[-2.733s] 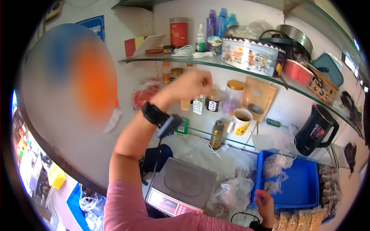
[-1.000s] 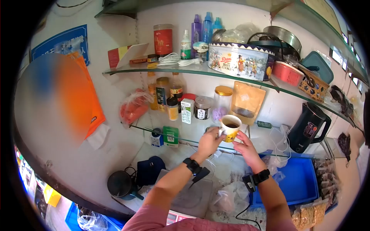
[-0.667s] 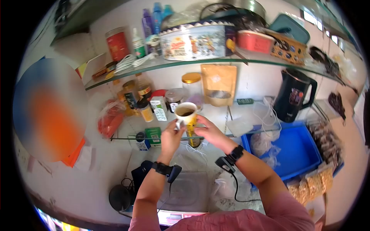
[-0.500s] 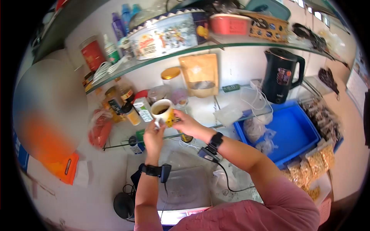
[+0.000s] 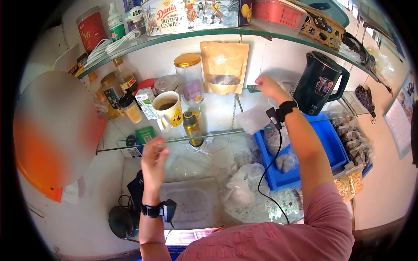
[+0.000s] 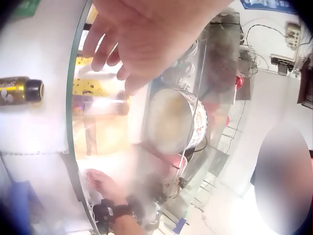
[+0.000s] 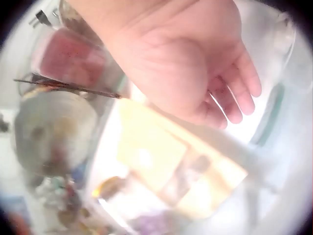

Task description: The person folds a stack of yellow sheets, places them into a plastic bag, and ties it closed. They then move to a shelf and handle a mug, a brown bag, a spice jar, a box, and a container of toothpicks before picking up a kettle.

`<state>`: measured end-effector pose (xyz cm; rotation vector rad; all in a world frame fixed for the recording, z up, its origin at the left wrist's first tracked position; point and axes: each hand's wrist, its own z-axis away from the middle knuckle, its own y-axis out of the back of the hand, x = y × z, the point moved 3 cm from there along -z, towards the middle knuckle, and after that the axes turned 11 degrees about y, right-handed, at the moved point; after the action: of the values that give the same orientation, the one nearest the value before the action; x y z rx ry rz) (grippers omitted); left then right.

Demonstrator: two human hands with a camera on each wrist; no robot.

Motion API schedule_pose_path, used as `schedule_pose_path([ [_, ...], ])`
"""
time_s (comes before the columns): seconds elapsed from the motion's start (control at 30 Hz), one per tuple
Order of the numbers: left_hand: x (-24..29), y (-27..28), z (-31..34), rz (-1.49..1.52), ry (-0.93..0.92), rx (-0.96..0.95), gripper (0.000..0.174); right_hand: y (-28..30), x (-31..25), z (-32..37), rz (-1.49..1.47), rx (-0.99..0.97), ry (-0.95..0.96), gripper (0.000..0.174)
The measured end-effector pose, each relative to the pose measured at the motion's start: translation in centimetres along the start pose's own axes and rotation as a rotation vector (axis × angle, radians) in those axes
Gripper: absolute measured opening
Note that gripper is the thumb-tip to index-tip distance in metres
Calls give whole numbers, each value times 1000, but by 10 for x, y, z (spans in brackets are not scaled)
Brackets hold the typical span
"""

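A white and yellow mug (image 5: 173,116) of dark liquid stands on the lower glass shelf, near a gold-lidded jar (image 5: 190,82). Just below the shelf's front edge is my left hand (image 5: 153,162), fingers loosely bent and holding nothing; the left wrist view shows its palm with the fingers (image 6: 100,49) spread. My right hand (image 5: 273,88) reaches over the shelf to the right, fingertips right at a small dark green box (image 5: 253,88). Seen from the right wrist, its fingers (image 7: 239,81) are extended, and a brown paper pouch (image 7: 151,147) lies beyond.
A black electric kettle (image 5: 320,82) stands right of my right hand, with white cables by it. Below are a blue tray (image 5: 272,180), a grey-topped scale (image 5: 191,202) and a yellow bottle (image 5: 192,128). The upper glass shelf (image 5: 191,37) carries a cookie tin (image 5: 174,19).
Both hands held the mug; they have let go, and it now stands on the shelf. My left hand has drawn down, my right has moved right. The head view has shifted.
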<state>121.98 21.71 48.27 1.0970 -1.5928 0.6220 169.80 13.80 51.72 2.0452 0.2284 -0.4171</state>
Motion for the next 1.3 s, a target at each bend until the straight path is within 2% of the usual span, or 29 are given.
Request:
schedule_pose_path([
  [0.03, -1, -11, 5, -5, 57, -27, 25, -13, 33, 5, 172, -15, 38, 25],
  [0.07, 0, -20, 11, -27, 76, -77, 25, -10, 27, 5, 347, -27, 77, 27],
  [0.1, 2, -27, 17, -50, 92, -124, 25, -9, 25, 13, 422, -146, -6, 31],
  [0.17, 4, -33, 29, -56, 97, -145, 24, 7, -24, 10, 425, -350, -179, 33],
  [0.2, 3, -34, 34, -71, 121, -174, 23, 9, -32, 8, 450, -374, -154, 33],
  [0.23, 1, -34, 36, -72, 126, -171, 23, 7, -31, 8, 448, -379, -151, 33],
  [0.3, -2, -33, 44, -86, 127, -173, 25, 3, -31, 14, 494, -106, 65, 40],
  [0.37, -5, -32, 51, -92, 139, -179, 25, -2, -19, 13, 436, -118, 67, 42],
  [0.43, -7, -28, 60, -91, 144, -161, 26, -5, -12, 6, 254, -233, 2, 48],
  [0.47, -11, -26, 67, -88, 191, -202, 25, 3, -37, 5, 299, -235, 76, 48],
  [0.53, -10, -25, 77, -74, 245, -208, 25, 17, -97, 16, 98, -209, 256, 44],
  [0.6, -2, -39, 91, 272, 527, -373, 33, 30, -173, 36, -164, -357, 399, 45],
  [0.63, 7, -47, 94, 414, 582, -411, 41, 30, -206, 47, -218, -445, 544, 47],
  [0.67, 16, -55, 96, 559, 643, -447, 50, 27, -234, 61, -262, -523, 601, 49],
  [0.7, 24, -64, 98, 723, 687, -489, 53, 22, -257, 77, -269, -527, 695, 45],
  [0.73, 29, -70, 100, 890, 726, -527, 55, 14, -274, 91, -274, -547, 751, 47],
  [0.77, 33, -69, 101, 909, 768, -500, 55, 6, -285, 104, -279, -560, 804, 49],
  [0.83, 40, -72, 109, 912, 784, -726, 49, -15, -290, 127, -314, -584, 822, 51],
  [0.9, 35, -71, 124, 823, 814, -658, 46, -29, -294, 149, -336, -574, 857, 54],
  [0.97, 32, -68, 137, 723, 813, -592, 43, -31, -292, 163, -453, -230, 611, 57],
  [1.0, 30, -67, 144, 716, 807, -514, 41, -44, -285, 171, -637, -123, 475, 50],
  [1.03, 28, -67, 150, 710, 800, -437, 38, -54, -284, 179, -649, -137, 485, 50],
  [1.1, 29, -68, 159, 680, 770, -382, 38, -73, -276, 192, -879, -184, 20, 38],
  [1.13, 30, -67, 162, 628, 782, -353, 39, -75, -285, 195, -882, -93, 63, 27],
  [1.17, 29, -67, 165, 576, 795, -325, 39, -74, -288, 197, -888, -107, 65, 27],
  [1.23, 30, -64, 171, 576, 799, -292, 45, -73, -289, 198, -979, -195, -156, 21],
  [1.3, 40, -62, 175, 824, 844, -351, 52, -69, -292, 197, -993, -113, -162, 19],
])
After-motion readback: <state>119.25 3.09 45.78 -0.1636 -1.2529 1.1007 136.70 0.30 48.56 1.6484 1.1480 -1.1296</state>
